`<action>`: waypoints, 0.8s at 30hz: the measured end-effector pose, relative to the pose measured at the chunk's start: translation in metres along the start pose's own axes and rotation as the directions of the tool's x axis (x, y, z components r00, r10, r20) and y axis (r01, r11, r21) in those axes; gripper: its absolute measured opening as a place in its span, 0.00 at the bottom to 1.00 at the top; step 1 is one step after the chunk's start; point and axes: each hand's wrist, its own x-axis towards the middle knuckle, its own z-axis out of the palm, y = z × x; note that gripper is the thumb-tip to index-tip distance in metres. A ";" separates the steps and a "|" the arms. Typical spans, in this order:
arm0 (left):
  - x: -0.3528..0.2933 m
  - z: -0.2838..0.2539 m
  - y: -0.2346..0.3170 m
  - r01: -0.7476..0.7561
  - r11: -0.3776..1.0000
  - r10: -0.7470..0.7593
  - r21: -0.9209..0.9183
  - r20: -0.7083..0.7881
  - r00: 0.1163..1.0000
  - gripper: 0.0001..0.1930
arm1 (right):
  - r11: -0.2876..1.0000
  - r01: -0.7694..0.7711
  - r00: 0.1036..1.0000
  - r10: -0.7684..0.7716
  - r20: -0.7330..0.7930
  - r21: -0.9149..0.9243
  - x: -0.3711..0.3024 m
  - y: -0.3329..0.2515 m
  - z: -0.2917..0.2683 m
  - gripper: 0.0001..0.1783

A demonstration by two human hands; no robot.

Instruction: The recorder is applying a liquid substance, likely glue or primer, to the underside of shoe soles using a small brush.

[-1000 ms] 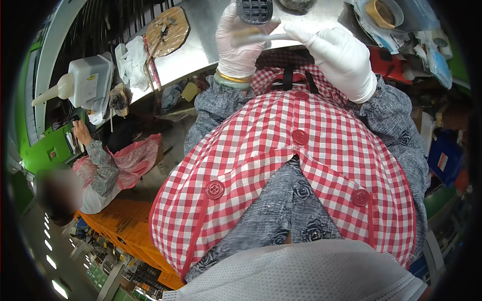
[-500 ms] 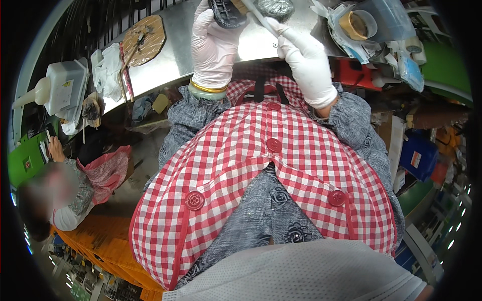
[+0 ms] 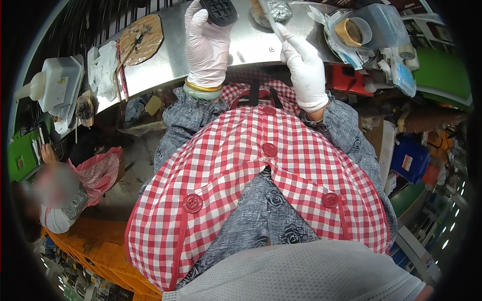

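Note:
A black shoe sole with a blocky grid tread is held up in my white-gloved left hand at the top edge of the view. The upper part of the sole is cut off by the frame. My gloved right hand is closed around the pale handle of a brush. The brush head, tan at its side, is apart from the sole on the right and partly out of view. Just beyond the brush lies a rounded bundle in clear plastic wrap.
A metal worktable carries a brown board with dark residue, crumpled white gloves and thin sticks. Rightward stand a plastic tub and a tape-wrapped cup. A white container is far left, near a seated co-worker.
The sole has tilted in my left hand, so its grid tread now faces me. The brush has come away from the sole, leaving a gap between them.

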 end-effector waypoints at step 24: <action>0.009 -0.049 -0.023 0.455 0.876 -0.428 -0.158 0.177 0.886 0.18 | 0.129 0.837 0.431 -0.755 0.494 -0.533 0.038 -0.006 -0.056 0.24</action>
